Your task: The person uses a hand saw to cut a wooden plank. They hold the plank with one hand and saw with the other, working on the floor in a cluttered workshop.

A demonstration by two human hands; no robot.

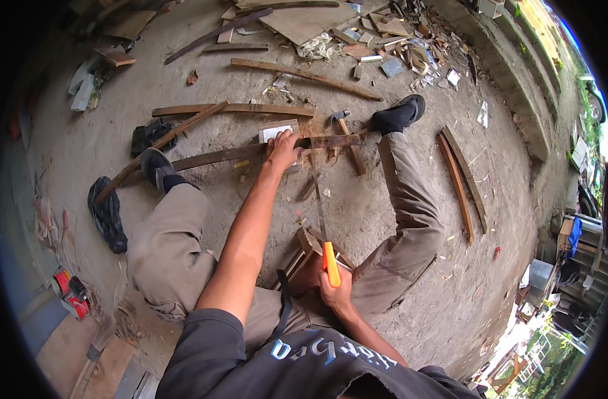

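Wooden strip (214, 157) lying low across the ground (477, 292) between the feet (400, 116), and the saw (320, 213) is right up at it! Left hand (282, 149): fingers curled over the strip, just beside the cut. Right hand (335, 287): fingers wrapped snugly round the orange handle (330, 265). Sawing looks under way; how deep, I can't tell. No offcut clearly parted, so cutting probably remains.
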